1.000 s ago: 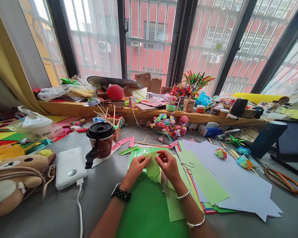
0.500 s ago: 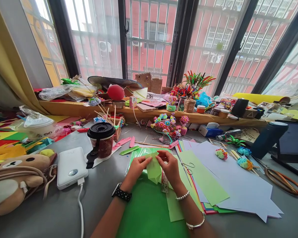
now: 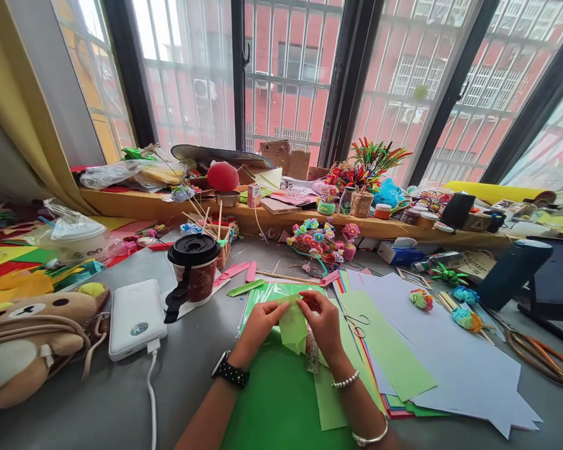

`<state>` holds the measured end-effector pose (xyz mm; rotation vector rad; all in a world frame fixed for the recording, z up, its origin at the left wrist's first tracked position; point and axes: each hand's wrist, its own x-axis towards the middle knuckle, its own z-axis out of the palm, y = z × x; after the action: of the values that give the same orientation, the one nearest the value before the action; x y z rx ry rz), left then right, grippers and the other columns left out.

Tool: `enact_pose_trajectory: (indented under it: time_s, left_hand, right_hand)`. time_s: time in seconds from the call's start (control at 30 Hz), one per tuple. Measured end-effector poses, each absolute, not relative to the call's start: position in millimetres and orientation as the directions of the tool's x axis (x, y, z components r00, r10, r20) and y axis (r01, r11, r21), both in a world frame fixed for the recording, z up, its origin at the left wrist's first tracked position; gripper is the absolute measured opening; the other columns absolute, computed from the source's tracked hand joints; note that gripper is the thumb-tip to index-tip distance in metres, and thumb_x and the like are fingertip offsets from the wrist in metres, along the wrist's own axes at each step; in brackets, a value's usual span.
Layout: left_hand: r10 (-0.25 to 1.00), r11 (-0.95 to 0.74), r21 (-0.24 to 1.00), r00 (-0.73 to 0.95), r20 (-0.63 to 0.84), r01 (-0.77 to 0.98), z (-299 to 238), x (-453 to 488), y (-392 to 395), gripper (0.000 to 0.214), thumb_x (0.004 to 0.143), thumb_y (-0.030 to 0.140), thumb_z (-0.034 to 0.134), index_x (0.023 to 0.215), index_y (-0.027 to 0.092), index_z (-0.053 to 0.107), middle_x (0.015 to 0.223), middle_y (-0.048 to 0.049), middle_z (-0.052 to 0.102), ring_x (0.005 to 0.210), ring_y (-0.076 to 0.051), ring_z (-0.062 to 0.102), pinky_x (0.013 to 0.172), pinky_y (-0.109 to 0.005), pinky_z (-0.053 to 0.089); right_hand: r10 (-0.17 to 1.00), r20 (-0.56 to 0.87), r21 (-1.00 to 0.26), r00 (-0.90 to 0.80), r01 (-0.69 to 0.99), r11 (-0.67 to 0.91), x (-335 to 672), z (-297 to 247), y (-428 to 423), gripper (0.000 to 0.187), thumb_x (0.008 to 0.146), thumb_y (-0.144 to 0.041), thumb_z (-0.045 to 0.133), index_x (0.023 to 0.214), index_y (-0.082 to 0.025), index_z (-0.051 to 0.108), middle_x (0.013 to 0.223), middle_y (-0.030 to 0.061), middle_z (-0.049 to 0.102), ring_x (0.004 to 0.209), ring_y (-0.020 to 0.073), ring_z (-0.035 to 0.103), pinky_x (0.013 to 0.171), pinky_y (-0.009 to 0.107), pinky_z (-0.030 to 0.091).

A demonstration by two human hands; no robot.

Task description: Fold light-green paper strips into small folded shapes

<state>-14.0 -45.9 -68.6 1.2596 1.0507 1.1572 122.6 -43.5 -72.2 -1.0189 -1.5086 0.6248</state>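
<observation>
Both my hands pinch a small folded piece of light green paper (image 3: 292,326) over the grey table. My left hand (image 3: 258,326), with a black watch at the wrist, grips its left upper edge. The right upper edge sits between the fingers of my right hand (image 3: 326,325), which wears bead and metal bracelets. Under the hands lies a dark green sheet (image 3: 276,400). A stack of light green, coloured and white paper sheets (image 3: 431,356) spreads to the right, with small scissors (image 3: 356,324) on it.
A paper cup with a black lid (image 3: 194,265) and a white power bank (image 3: 136,317) with its cable stand left of my hands. A plush bear (image 3: 25,344) lies at far left. Paper flowers (image 3: 316,240), sticks and craft clutter fill the windowsill. A dark cylinder (image 3: 513,265) stands right.
My hands keep hold of the light green paper and shift it slightly; the view has tilted a little, so everything sits a bit lower and to the right.
</observation>
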Motion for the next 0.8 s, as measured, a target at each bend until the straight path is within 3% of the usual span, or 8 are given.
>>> enact_pose_trajectory:
  time_s: [0.13, 0.4, 0.8]
  left_hand:
    - [0.991, -0.003, 0.996, 0.131, 0.015, -0.091, -67.1, -13.0, -46.4, 0.028, 0.06, 0.041, 0.06, 0.059, 0.012, 0.062, 0.053, -0.0008, 0.056, 0.052, -0.013, 0.05, 0.052, -0.023, 0.041]
    - [0.995, 0.035, 0.985, 0.1, -0.019, -0.166, -60.7, -11.7, -49.6, 0.031, 0.059, 0.042, 0.061, 0.058, 0.012, 0.059, 0.052, -0.0001, 0.054, 0.052, -0.013, 0.052, 0.053, -0.023, 0.042]
    - [0.996, 0.011, 0.979, 0.093, 0.008, -0.203, -58.1, -10.2, -51.4, 0.034, 0.056, 0.044, 0.062, 0.068, 0.012, 0.062, 0.058, 0.0, 0.055, 0.054, -0.011, 0.049, 0.051, -0.022, 0.04]
  right_hand:
    - [0.794, 0.608, -0.75, -0.018, 0.314, 0.582, 122.2, -69.6, -46.7, 0.011, 0.074, -0.02, 0.048, 0.079, -0.019, 0.058, 0.075, 0.0036, 0.057, 0.067, 0.0144, 0.054, 0.062, 0.027, 0.047]
    - [0.708, 0.696, -0.62, -0.119, 0.399, 0.676, 123.8, -71.1, -47.7, 0.02, 0.075, -0.014, 0.046, 0.085, -0.023, 0.062, 0.08, 0.0049, 0.055, 0.077, 0.0161, 0.052, 0.07, 0.029, 0.045]
    - [0.686, 0.71, -0.605, -0.16, 0.359, 0.711, 124.4, -69.9, -47.3, 0.025, 0.074, -0.011, 0.048, 0.089, -0.026, 0.063, 0.083, 0.0044, 0.055, 0.079, 0.015, 0.052, 0.071, 0.029, 0.045]
